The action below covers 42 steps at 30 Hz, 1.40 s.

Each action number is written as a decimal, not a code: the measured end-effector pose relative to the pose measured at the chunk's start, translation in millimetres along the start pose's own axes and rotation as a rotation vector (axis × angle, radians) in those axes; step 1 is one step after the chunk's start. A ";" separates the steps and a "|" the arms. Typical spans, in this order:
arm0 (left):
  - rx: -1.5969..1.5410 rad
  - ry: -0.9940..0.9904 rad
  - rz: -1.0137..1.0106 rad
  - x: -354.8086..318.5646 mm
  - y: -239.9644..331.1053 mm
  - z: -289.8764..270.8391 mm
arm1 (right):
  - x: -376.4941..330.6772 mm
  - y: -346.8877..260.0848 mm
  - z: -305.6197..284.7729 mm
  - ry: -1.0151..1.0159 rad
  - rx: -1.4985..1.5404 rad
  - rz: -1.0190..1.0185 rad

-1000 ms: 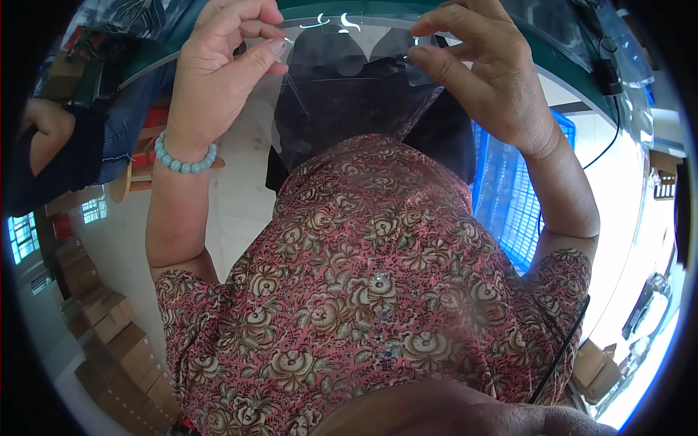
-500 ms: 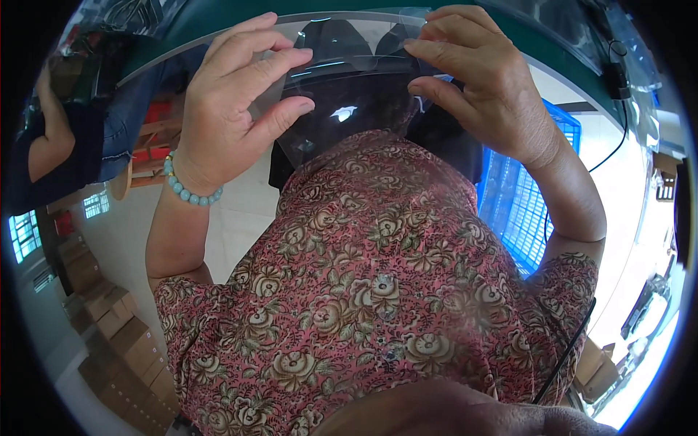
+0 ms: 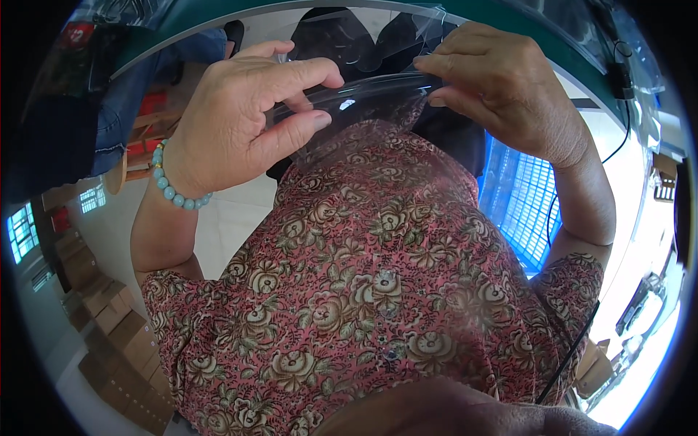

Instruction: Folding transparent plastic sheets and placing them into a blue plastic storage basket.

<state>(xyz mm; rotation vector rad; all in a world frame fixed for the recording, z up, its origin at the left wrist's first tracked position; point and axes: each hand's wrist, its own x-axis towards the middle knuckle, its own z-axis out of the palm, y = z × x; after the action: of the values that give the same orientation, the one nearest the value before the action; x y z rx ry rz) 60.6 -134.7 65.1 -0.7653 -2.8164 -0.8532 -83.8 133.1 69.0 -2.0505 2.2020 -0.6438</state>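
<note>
Film point(image 3: 371, 85): clear, shiny plastic piece sitting between the two hands, in front of the flowery shirt point(image 3: 378, 240); see-through, so its full outline is tough to make out
Left hand point(image 3: 247, 109): by the film's left end, thumb and forefinger well apart, bead bracelet point(image 3: 174, 196) on the wrist
Right hand point(image 3: 502, 83): fingertips right at the film's other end, thumb a bit below them; can't tell if it's actually pinching
Desk point(image 3: 174, 35): green, pale rim, arcs along the top of the view
Room: pale floor point(image 3: 236, 203), someone in jeans point(image 3: 120, 120) over on the left
Crate point(image 3: 520, 192): blue, gridded walls, by the right forearm, can't make out contents
Boxes point(image 3: 113, 305): brown cardboard, piled lower left, insides hidden
</note>
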 end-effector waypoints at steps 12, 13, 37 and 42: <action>0.256 0.177 0.030 2.6 15.3 3.0 | 14.7 -7.5 -0.4 0.015 -0.151 -0.051; 0.250 0.192 0.026 1.1 14.4 4.3 | 13.9 -6.2 1.9 0.013 -0.121 -0.049; 0.500 0.352 0.650 -0.8 1.1 22.4 | 37.4 -7.5 -4.1 -0.289 0.590 0.213; 0.318 0.232 0.408 3.7 18.5 0.0 | 32.6 -16.0 -16.3 0.017 0.959 0.396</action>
<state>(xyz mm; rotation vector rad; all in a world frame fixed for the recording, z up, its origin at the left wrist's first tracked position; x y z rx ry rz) 66.5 -119.8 75.1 -1.0553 -2.3841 -0.3878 -77.7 105.3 96.9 -1.0964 1.6737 -1.3070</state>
